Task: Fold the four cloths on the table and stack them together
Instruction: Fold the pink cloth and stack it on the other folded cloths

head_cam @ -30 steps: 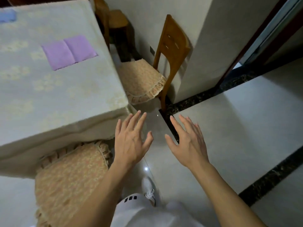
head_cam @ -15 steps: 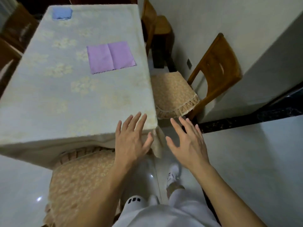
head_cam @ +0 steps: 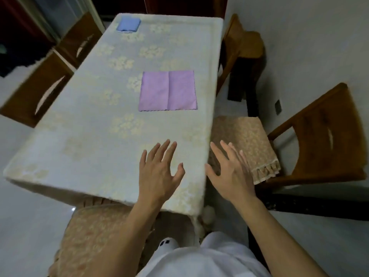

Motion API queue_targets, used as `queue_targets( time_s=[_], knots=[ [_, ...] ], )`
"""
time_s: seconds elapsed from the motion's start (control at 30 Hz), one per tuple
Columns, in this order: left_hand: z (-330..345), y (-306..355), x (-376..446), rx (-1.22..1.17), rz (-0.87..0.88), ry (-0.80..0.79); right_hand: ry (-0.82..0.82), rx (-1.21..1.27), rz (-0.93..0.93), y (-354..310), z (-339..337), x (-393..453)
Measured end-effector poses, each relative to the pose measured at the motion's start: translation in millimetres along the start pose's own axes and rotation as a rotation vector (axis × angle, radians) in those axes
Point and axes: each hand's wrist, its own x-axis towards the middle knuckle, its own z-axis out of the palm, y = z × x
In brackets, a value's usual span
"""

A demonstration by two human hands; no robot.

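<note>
Head view: both hands, left hand [head_cam: 159,176] and right hand [head_cam: 231,172], are hovering empty, fingers spread, over the surface's [head_cam: 89,136] near right corner; flat square lilac cloth [head_cam: 168,90] is lying mid-surface towards the right edge, folded blue cloth [head_cam: 128,24] at the far left corner, likely awaiting stacking.

Bare tablecloth [head_cam: 89,136] fills the frame's middle. A purple cloth [head_cam: 168,90] lies center-right. Chairs [head_cam: 319,140] crowd both side edges.

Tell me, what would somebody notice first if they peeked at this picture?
Probably the purple cloth, lying flat in the middle of the table, right of centre. Next, the left hand and right hand, both open with fingers spread near the table's near corner. A smaller blue cloth sits folded at the far end.
</note>
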Motion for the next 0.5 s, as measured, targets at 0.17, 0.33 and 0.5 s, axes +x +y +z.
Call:
queue_targets(
  time_s=[0.17, 0.33, 0.5],
  knots=[
    [8, 14, 58, 0.030, -0.083, 0.039, -0.047, -0.001, -0.075, 22, -21, 80],
    [8, 11, 90, 0.061, -0.145, 0.053, -0.072, -0.020, -0.139, 34, -26, 136],
    [2, -13, 112, 0.127, -0.183, 0.063, -0.082, -0.069, -0.207, 30, -21, 176]
  ],
)
